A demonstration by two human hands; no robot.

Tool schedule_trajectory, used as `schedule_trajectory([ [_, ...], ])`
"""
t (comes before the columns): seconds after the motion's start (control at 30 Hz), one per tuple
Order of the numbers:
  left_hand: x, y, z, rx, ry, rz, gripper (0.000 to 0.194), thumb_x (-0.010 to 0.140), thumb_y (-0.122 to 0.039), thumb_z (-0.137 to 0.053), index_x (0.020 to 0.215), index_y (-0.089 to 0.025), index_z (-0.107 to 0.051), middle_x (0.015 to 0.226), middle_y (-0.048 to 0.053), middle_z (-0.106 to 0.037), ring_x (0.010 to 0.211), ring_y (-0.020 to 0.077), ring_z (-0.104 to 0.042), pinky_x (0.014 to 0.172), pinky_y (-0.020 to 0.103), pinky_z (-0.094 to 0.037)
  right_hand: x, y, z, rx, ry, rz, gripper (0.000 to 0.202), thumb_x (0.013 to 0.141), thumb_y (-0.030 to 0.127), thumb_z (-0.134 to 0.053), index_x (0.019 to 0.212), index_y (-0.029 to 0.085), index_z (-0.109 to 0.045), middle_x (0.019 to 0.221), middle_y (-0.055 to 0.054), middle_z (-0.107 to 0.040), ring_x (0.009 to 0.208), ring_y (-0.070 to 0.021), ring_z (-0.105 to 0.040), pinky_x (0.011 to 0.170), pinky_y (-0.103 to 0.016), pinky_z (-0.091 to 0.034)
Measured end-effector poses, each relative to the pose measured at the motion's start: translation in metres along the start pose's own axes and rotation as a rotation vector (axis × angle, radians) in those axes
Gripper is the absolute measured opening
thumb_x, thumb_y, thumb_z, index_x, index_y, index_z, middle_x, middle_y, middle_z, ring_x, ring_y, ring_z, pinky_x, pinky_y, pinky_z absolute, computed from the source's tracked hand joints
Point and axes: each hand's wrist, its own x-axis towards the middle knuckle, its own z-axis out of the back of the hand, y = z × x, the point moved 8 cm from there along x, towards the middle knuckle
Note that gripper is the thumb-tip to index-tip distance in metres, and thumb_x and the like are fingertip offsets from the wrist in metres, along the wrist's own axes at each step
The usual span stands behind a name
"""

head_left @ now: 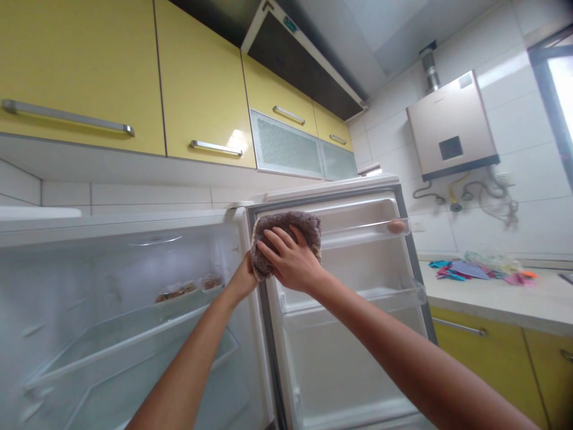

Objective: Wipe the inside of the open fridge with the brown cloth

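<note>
A fuzzy brown cloth [283, 218] is seen in front of the open fridge door's [358, 346] top left corner. It is partly covered by the right hand [293, 257], with fingers spread flat. The left hand [244, 279] is tucked by its lower left edge; its fingers are hidden, so its grip cannot be told. Bright scraps [470, 270] are piled near the bench's [483, 303] back edge.
</note>
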Motion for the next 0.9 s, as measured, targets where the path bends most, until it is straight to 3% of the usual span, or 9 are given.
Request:
schedule_trajectory([
  [0.13,0.005,-0.011,0.0,0.098,0.036,-0.04,0.057,0.068,-0.028,-0.074,0.123,-0.018,-0.062,0.123,0.009,-0.068,0.118,0.0274,-0.059,0.11,0.045,-0.045,-0.007,-0.011,0.005,-0.001,0.007,0.024,0.06,0.092,0.033,-0.054,0.15,0.02,-0.043,0.157,-0.014,-0.043,0.143,-0.0315,-0.036,0.12,-0.054,-0.02],
  [0.27,0.008,-0.012,-0.002,0.26,0.121,-0.005,0.062,0.068,-0.023,-0.067,0.129,-0.017,-0.061,0.127,0.011,-0.065,0.11,0.0248,-0.06,0.094,0.038,-0.053,-0.033,-0.039,0.021,-0.014,-0.054,-0.014,0.061,0.09,0.037,-0.057,0.148,0.02,-0.046,0.154,-0.011,-0.047,0.142,-0.0302,-0.037,0.122,-0.05,-0.021],
  [0.4,0.007,-0.019,-0.01,0.326,0.22,-0.057,0.071,0.067,-0.013,-0.055,0.136,-0.024,-0.056,0.14,0.009,-0.055,0.089,0.0146,-0.058,0.073,0.027,-0.052,-0.081,-0.097,0.046,-0.075,-0.138,-0.158,0.062,0.089,0.039,-0.058,0.147,0.021,-0.047,0.15,-0.011,-0.052,0.142,-0.0292,-0.04,0.123,-0.049,-0.021],
  [0.53,0.004,-0.024,-0.016,0.31,0.181,-0.09,0.067,0.067,-0.012,-0.052,0.132,-0.025,-0.057,0.137,0.008,-0.055,0.084,0.0119,-0.055,0.067,0.023,-0.05,-0.148,-0.167,0.069,-0.173,-0.252,-0.344,0.064,0.086,0.039,-0.06,0.146,0.023,-0.046,0.15,-0.011,-0.051,0.143,-0.0314,-0.04,0.123,-0.056,-0.019],
  [0.63,0.002,-0.023,-0.02,0.298,0.131,-0.075,0.067,0.067,-0.012,-0.052,0.132,-0.027,-0.057,0.134,0.006,-0.056,0.081,0.0112,-0.052,0.067,0.022,-0.05,-0.192,-0.21,0.078,-0.133,-0.431,-0.591,0.064,0.086,0.039,-0.057,0.145,0.019,-0.044,0.153,-0.016,-0.044,0.146,-0.0343,-0.032,0.121,-0.062,-0.02],
  [0.7,0.001,-0.02,-0.023,0.285,0.113,-0.059,0.067,0.066,-0.012,-0.053,0.131,-0.027,-0.056,0.137,0.006,-0.054,0.081,0.011,-0.051,0.066,0.022,-0.05,-0.211,-0.23,0.074,0.015,-0.595,-0.786,0.066,0.085,0.04,-0.055,0.145,0.015,-0.041,0.152,-0.019,-0.042,0.145,-0.0336,-0.033,0.119,-0.06,-0.024],
  [0.8,-0.001,-0.018,-0.026,0.263,0.089,-0.029,0.067,0.067,-0.012,-0.053,0.132,-0.027,-0.054,0.141,0.006,-0.051,0.083,0.0115,-0.05,0.065,0.021,-0.05,-0.222,-0.239,0.058,0.283,-0.854,-1.035,0.067,0.082,0.043,-0.058,0.141,0.015,-0.042,0.143,-0.018,-0.048,0.137,-0.0303,-0.043,0.118,-0.055,-0.031],
  [0.9,-0.002,-0.016,-0.026,0.266,0.077,0.01,0.061,0.072,-0.018,-0.057,0.132,-0.026,-0.054,0.144,0.007,-0.049,0.085,0.0122,-0.051,0.068,0.024,-0.05,-0.214,-0.233,0.04,0.499,-1.09,-1.186,0.07,0.077,0.044,-0.062,0.139,0.021,-0.039,0.142,-0.013,-0.049,0.131,-0.0259,-0.05,0.114,-0.048,-0.04],
])
